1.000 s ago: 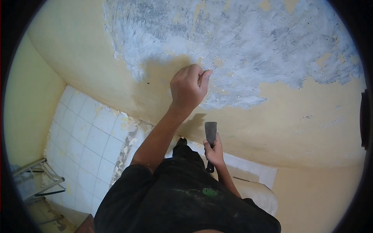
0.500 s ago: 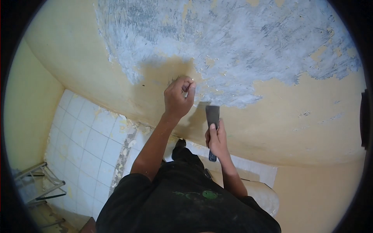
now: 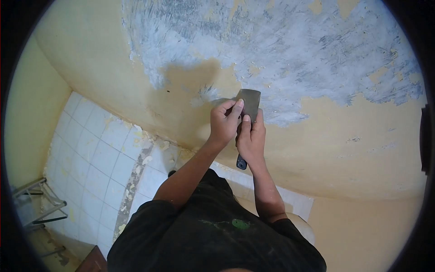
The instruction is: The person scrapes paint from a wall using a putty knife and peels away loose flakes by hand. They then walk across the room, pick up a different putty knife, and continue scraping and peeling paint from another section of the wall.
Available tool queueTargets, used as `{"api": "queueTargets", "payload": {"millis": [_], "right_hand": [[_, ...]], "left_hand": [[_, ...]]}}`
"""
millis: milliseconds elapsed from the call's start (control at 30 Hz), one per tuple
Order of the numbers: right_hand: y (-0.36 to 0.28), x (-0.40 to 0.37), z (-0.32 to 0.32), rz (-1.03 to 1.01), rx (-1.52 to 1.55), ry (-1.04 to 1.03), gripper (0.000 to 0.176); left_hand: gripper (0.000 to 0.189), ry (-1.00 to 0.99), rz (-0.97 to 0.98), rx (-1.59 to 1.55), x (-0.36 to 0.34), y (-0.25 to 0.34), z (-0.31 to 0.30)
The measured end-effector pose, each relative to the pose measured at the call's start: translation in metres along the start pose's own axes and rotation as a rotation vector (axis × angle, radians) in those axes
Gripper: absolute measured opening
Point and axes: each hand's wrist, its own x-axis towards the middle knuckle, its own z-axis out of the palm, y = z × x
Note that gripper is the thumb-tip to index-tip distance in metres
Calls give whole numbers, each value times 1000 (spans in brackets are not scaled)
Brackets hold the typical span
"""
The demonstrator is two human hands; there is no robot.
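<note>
A scraper with a wide flat blade and a dark handle is held upright in front of the wall. My right hand is wrapped round it where handle and blade meet, thumb on the front. My left hand touches the blade's left edge with its thumb and bent fingers pinched there. Behind both hands is the yellow wall, with a large scraped grey-white patch above. Whether the blade touches the wall cannot be made out.
White floor tiles with paint flakes lie below the wall at the left. A metal folding frame stands at the lower left. A dark object is at the right edge. A brown object shows at the bottom left.
My left hand has moved right, from the wall to the scraper blade. My right hand has raised the scraper. A newly bared pale spot shows on the wall where my left hand was.
</note>
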Motion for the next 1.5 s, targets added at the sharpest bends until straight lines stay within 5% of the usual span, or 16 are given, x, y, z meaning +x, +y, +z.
{"api": "queueTargets", "payload": {"millis": [867,900,1067,1267,1400,1500], "right_hand": [[-21,11,26,-217,-135,123,22],[-21,3,22,-60,-90,85,22],[-15,6,22,-141,-173,133,20],[-15,0,14,110,-17,62,19],[-22,16,17,-53,-137,33,19],[-19,7,11,48,-80,21,18]], "left_hand": [[27,-49,-68,-238,19,24,-9],[27,-82,-123,-204,14,14,-10],[27,-101,-73,-177,20,8,-7],[28,-144,-100,-124,22,11,-9],[28,-73,-113,-266,21,16,-6],[26,-143,-153,-263,20,16,-7]]}}
